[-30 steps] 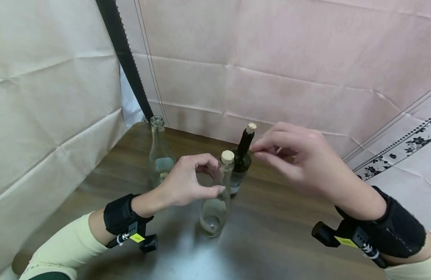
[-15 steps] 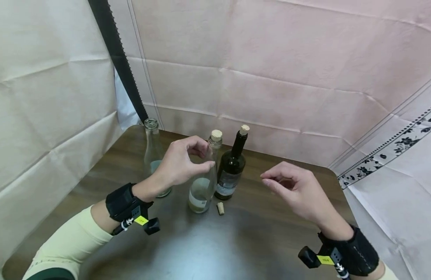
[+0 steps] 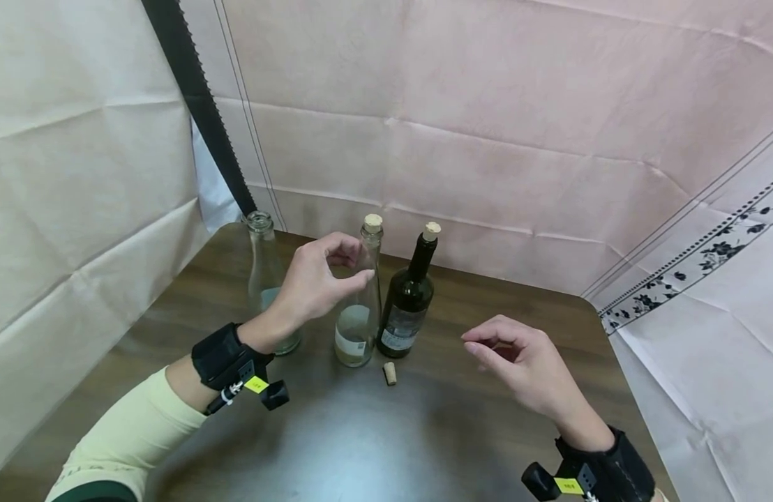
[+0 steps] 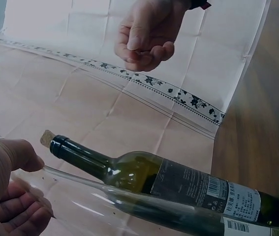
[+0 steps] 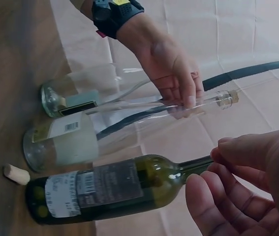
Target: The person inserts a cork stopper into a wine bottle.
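Note:
My left hand (image 3: 320, 279) grips a clear glass bottle (image 3: 355, 321) round its upper part, thumb on the near side. The bottle stands upright on the table with a cork (image 3: 373, 222) in its mouth. Just to its right is a dark green wine bottle (image 3: 407, 307), also topped by a cork (image 3: 431, 230). My right hand (image 3: 518, 359) hovers to the right of the bottles, fingers loosely bent, thumb tip near the index finger. Nothing shows between those fingertips in the right wrist view. A loose cork (image 3: 390, 374) lies on the table before the green bottle.
Behind my left hand stands another clear bottle (image 3: 264, 268), uncorked, with a small tan piece (image 5: 62, 102) showing through near its base. Pale cloth walls (image 3: 455, 139) enclose the back and sides of the wooden table (image 3: 487, 446).
My left hand has moved the clear bottle back, beside the green one. My right hand has drawn away from the green bottle's neck toward the right and front. The loose cork has come into sight.

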`<state>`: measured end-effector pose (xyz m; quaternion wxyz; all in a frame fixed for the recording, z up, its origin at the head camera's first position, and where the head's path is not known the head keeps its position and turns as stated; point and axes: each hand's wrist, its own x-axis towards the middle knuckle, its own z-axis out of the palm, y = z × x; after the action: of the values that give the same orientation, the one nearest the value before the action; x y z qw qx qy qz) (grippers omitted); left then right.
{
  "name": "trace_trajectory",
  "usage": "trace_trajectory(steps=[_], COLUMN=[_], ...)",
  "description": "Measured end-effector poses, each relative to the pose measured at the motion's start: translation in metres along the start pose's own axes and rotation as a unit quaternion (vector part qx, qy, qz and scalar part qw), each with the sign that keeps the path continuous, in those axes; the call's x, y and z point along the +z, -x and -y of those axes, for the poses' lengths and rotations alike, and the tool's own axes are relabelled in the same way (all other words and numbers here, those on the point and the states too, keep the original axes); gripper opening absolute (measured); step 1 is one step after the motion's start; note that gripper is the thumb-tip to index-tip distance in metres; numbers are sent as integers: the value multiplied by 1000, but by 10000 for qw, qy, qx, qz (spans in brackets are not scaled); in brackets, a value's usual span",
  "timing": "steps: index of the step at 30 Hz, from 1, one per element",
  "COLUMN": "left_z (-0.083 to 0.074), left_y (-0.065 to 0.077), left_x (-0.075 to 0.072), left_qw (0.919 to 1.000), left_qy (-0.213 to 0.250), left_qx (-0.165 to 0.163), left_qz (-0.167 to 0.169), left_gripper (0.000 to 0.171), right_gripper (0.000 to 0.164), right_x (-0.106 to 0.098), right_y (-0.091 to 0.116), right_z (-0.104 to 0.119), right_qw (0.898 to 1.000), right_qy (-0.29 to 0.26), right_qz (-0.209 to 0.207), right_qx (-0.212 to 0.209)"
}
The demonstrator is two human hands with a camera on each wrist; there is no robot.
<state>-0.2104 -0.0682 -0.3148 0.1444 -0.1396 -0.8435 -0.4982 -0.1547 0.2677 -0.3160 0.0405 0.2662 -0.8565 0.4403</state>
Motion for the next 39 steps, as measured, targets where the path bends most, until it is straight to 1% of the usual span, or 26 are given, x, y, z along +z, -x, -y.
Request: trace_trajectory(steps=[3, 5, 10, 13, 17, 19, 20, 22, 25, 29, 33, 37, 39], left_z=[3, 5, 16, 24, 33, 36, 38, 42, 51, 69, 89, 106, 112], left_y=[0, 0, 9, 20, 40, 51, 57, 69, 87, 108, 118, 126, 130], left_x=[1, 1, 5, 7, 8, 9, 10, 14, 25, 42, 57, 67, 70], left_qw=[9999, 9999, 9999, 9993, 9965, 9955, 9953, 9957, 9963, 9940, 9853, 9756, 9721], left_qy=[-14, -1, 118, 273, 405, 449, 520, 633, 785, 1022, 1285, 1557, 1659], left_qx=[-103, -127, -86, 57, 268, 312, 313, 266, 135, -334, -864, -1154, -1215], left_qz=[48, 58, -40, -258, -680, -770, -756, -625, -312, 204, 715, 1028, 1124], left_gripper=[34, 36, 41, 41, 38, 35, 33, 29, 23, 15, 14, 14, 13], right_gripper=[13, 12, 8, 8, 10, 12, 13, 14, 17, 19, 19, 21, 23], right_x=[5, 7, 15, 20, 29, 34, 36, 42, 51, 69, 87, 100, 107], right_y=[1, 2, 2, 2, 4, 5, 6, 8, 11, 17, 24, 30, 33], right_z=[-5, -8, -15, -21, -30, -35, -38, -43, -50, -60, -71, -81, -85], right_qw=[9999, 9998, 9976, 9958, 9929, 9908, 9896, 9876, 9842, 9770, 9669, 9555, 9514], right_qy=[-44, 29, 272, 259, 95, 33, -2, -77, -242, -549, -883, -1188, -1270], right_qz=[18, -32, -224, -306, -365, -394, -400, -423, -471, -502, -542, -608, -606], right_qx=[91, 201, 596, 818, 1130, 1294, 1382, 1510, 1688, 1999, 2332, 2631, 2741])
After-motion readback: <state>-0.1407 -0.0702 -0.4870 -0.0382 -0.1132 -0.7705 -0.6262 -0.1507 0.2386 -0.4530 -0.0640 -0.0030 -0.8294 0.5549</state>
